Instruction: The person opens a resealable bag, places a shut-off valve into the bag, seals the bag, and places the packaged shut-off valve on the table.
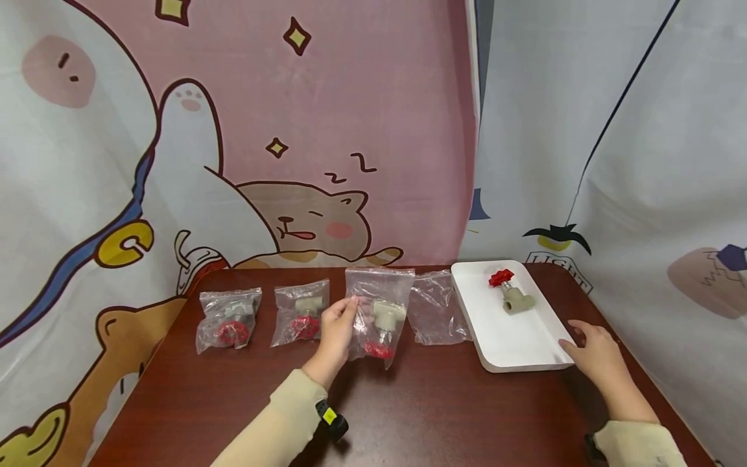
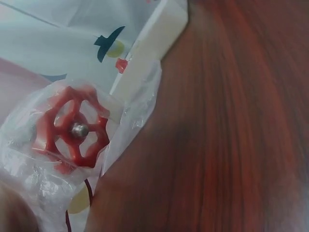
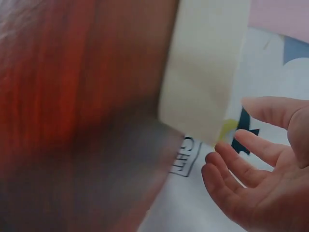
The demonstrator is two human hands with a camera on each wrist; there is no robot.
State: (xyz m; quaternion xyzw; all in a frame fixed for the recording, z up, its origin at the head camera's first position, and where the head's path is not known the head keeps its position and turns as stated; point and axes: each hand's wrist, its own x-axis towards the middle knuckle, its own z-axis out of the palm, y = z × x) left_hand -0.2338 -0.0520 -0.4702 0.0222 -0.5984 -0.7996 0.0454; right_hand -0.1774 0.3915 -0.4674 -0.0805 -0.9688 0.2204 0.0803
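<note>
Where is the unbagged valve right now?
In the head view, the unbagged valve lies toward the far end of the white tray, right of the flat plastic bag and beyond the right hand.

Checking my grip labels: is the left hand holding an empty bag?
No, the left hand pinches a clear bag that has a red-handled valve inside.

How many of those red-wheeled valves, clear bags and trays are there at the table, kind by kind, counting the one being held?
Red-wheeled valves: 4
Clear bags: 4
White tray: 1
Total: 9
</note>
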